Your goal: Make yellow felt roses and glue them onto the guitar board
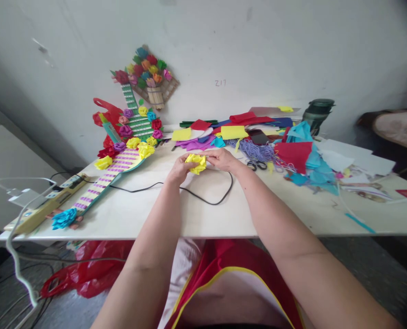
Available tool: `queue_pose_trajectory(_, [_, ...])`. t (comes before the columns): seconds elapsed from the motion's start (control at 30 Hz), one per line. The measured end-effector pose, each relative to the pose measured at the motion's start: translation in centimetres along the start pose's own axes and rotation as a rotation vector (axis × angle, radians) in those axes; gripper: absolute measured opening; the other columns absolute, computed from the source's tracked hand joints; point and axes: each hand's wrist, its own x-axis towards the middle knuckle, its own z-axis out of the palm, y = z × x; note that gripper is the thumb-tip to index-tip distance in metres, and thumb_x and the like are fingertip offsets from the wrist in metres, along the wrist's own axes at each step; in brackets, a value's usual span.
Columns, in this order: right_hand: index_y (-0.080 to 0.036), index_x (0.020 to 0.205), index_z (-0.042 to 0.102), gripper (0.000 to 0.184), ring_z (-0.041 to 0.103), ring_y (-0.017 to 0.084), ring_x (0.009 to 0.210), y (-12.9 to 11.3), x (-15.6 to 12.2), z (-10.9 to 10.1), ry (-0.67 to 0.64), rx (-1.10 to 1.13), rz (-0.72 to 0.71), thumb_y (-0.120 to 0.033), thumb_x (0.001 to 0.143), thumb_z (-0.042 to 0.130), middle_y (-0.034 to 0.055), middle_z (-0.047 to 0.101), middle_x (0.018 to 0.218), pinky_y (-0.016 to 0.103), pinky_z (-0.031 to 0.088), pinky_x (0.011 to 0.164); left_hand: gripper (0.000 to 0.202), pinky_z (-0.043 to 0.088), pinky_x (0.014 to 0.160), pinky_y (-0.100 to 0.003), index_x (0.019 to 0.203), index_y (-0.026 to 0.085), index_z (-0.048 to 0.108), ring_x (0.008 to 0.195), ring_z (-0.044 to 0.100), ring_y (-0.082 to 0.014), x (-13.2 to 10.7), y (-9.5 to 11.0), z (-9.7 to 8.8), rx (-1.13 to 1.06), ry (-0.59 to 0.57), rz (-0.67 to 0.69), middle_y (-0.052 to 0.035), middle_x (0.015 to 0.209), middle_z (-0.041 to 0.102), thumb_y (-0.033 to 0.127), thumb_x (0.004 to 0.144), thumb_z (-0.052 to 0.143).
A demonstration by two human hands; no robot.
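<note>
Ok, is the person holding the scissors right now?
No, the scissors lie on the table, while the left hand and right hand hold a yellow paper flower.

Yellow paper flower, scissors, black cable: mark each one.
yellow paper flower (196, 163), head view, on its crumpled middle.
scissors (257, 165), head view, on the dark handles.
black cable (220, 203), head view, on the bottom of its loop.

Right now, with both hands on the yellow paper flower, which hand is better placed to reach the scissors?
Probably the right hand. The scissors lie just beyond it on its own side, while the left hand sits across the yellow paper flower and would have to cross over.
</note>
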Motion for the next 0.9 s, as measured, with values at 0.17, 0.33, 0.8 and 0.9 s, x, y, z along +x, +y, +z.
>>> queue_pose_trajectory(0.17, [-0.020, 0.118, 0.076, 0.042, 0.066, 0.015, 0.077, 0.7, 0.4, 0.7, 0.056, 0.082, 0.003, -0.012, 0.084, 0.053, 0.0031, 0.073, 0.078, 0.027, 0.051, 0.080, 0.041, 0.051, 0.061, -0.027, 0.081, 0.015, 0.067, 0.074, 0.070, -0.0214, -0.2, 0.3, 0.2, -0.017, 0.021, 0.011, -0.0028, 0.072, 0.070, 0.027, 0.045, 0.083])
queue_pose_trajectory(0.33, [-0.017, 0.117, 0.076, 0.041, 0.057, 0.012, 0.059, 1.0, 0.6, 1.2, 0.068, 0.199, 0.008, -0.016, 0.082, 0.054, -0.0002, 0.064, 0.064, 0.025, 0.049, 0.068, 0.043, 0.054, 0.067, -0.030, 0.083, 0.015, 0.066, 0.080, 0.071, -0.0231, -0.3, 0.5, 0.4, -0.049, 0.023, 0.039, -0.0036, 0.075, 0.071, 0.027, 0.046, 0.083])
queue_pose_trajectory(0.8, [-0.013, 0.110, 0.073, 0.036, 0.052, 0.011, 0.053, 0.1, 0.1, 0.1, 0.025, 0.243, 0.086, -0.021, 0.079, 0.057, -0.0032, 0.061, 0.055, 0.023, 0.044, 0.061, 0.044, 0.053, 0.063, -0.029, 0.084, 0.014, 0.069, 0.076, 0.071, -0.0237, -0.3, 0.5, 0.2, 0.017, 0.002, 0.041, -0.0050, 0.074, 0.072, 0.032, 0.047, 0.084])
queue_pose_trajectory(0.9, [-0.014, 0.102, 0.071, 0.028, 0.050, 0.010, 0.048, 0.0, -0.1, -0.1, 0.004, 0.222, 0.133, -0.021, 0.079, 0.056, -0.0024, 0.064, 0.058, 0.023, 0.041, 0.056, 0.044, 0.052, 0.061, -0.029, 0.085, 0.014, 0.070, 0.072, 0.070, -0.0224, -0.2, 0.4, 0.1, 0.042, -0.003, 0.037, -0.0052, 0.074, 0.072, 0.032, 0.047, 0.084])
